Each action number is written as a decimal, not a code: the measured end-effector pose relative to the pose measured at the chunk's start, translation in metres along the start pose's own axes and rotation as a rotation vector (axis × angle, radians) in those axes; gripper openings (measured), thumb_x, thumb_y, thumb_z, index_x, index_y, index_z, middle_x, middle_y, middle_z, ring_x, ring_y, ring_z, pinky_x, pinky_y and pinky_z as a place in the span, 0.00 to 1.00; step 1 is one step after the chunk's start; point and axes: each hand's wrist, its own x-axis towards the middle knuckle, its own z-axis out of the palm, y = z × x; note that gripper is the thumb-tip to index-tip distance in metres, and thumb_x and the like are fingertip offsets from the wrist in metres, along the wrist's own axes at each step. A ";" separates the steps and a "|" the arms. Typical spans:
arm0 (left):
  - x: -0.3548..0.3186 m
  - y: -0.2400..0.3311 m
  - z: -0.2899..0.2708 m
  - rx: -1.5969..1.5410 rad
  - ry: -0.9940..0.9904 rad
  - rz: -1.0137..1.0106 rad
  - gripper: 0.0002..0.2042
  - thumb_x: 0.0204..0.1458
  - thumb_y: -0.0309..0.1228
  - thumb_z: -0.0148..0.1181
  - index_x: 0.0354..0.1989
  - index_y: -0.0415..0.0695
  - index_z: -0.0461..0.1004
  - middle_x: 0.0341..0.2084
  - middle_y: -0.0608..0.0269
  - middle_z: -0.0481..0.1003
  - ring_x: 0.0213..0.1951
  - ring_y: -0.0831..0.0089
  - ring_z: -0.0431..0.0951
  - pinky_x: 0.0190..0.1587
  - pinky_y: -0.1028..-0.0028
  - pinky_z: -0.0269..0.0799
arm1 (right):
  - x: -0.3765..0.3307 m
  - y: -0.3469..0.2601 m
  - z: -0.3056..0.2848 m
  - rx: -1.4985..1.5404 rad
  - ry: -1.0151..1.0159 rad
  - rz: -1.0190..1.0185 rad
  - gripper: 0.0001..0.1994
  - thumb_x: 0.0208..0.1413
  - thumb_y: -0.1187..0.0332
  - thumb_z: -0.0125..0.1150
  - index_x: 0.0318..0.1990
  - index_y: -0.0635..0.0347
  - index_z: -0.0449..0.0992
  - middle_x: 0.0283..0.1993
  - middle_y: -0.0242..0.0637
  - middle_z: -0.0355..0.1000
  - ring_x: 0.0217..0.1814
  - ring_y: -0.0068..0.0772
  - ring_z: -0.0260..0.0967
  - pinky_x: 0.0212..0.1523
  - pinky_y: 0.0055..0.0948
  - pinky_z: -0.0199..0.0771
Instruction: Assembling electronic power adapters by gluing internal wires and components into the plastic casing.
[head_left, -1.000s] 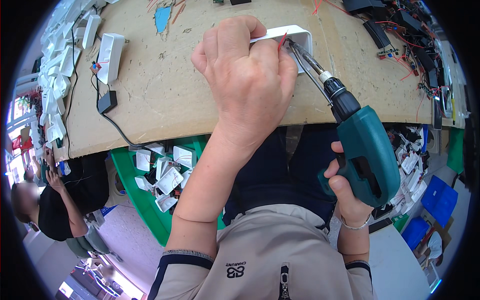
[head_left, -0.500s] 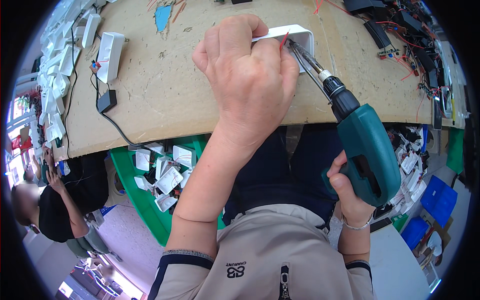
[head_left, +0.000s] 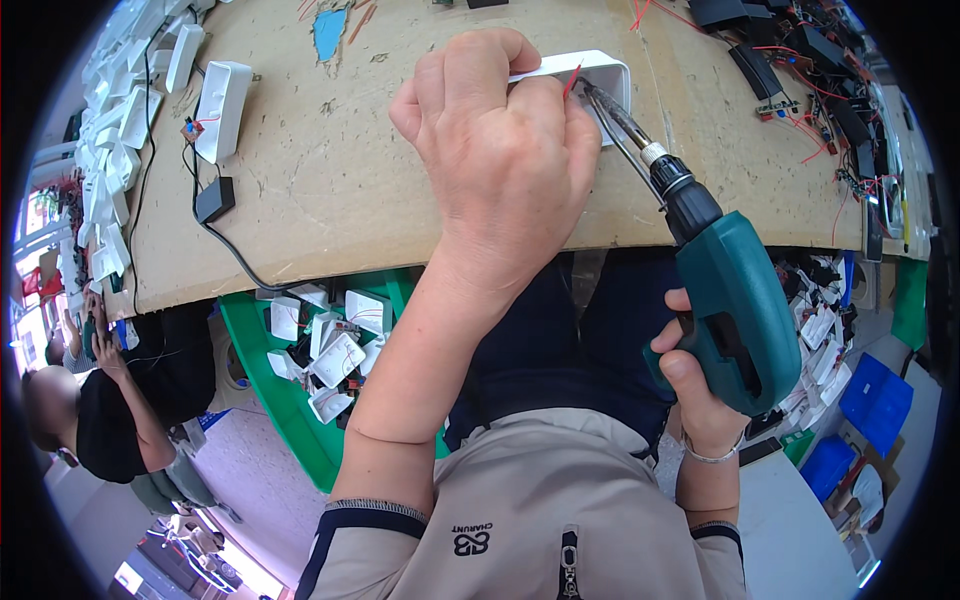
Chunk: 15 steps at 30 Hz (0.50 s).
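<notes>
My left hand (head_left: 505,150) is closed on a white plastic housing (head_left: 608,75) above the table, its fingers bent over the near side. A short red wire (head_left: 573,80) sticks up beside my fingertips. My right hand (head_left: 700,385) grips the handle of a dark green soldering gun (head_left: 735,290) with a thin feed tube alongside its tip. The metal tip (head_left: 625,122) reaches into the housing, close to the red wire. My left hand hides the joint itself and most of the housing's inside.
Another white housing (head_left: 222,110) stands at left, near a small black box (head_left: 214,201) on a cable. White housings (head_left: 130,120) pile up along the left edge. Black parts and red wires (head_left: 760,75) crowd the far right. Below the table edge sits a green bin (head_left: 265,370). A co-worker (head_left: 120,420) is at left.
The housing and soldering gun have shifted very slightly right. The fingers of my right hand have spread a little at the trigger.
</notes>
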 end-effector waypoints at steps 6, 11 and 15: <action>0.000 0.000 0.000 -0.003 -0.007 -0.003 0.03 0.30 0.26 0.58 0.15 0.40 0.72 0.28 0.62 0.67 0.34 0.67 0.66 0.38 0.69 0.54 | -0.001 0.000 0.000 0.009 -0.008 0.019 0.10 0.43 0.72 0.64 0.33 0.62 0.72 0.27 0.30 0.69 0.28 0.21 0.65 0.31 0.20 0.66; 0.000 0.000 -0.001 -0.001 -0.017 -0.005 0.03 0.30 0.26 0.58 0.15 0.40 0.72 0.28 0.62 0.67 0.34 0.67 0.66 0.38 0.69 0.54 | -0.001 -0.001 0.001 0.015 -0.006 0.019 0.10 0.43 0.72 0.64 0.33 0.62 0.72 0.28 0.30 0.68 0.29 0.21 0.65 0.31 0.20 0.66; 0.000 0.000 -0.001 0.000 -0.019 -0.007 0.03 0.30 0.26 0.58 0.16 0.40 0.72 0.28 0.62 0.67 0.34 0.67 0.66 0.38 0.69 0.54 | -0.002 -0.002 -0.001 -0.001 -0.017 0.034 0.10 0.43 0.72 0.64 0.33 0.62 0.72 0.28 0.30 0.68 0.29 0.21 0.65 0.31 0.20 0.67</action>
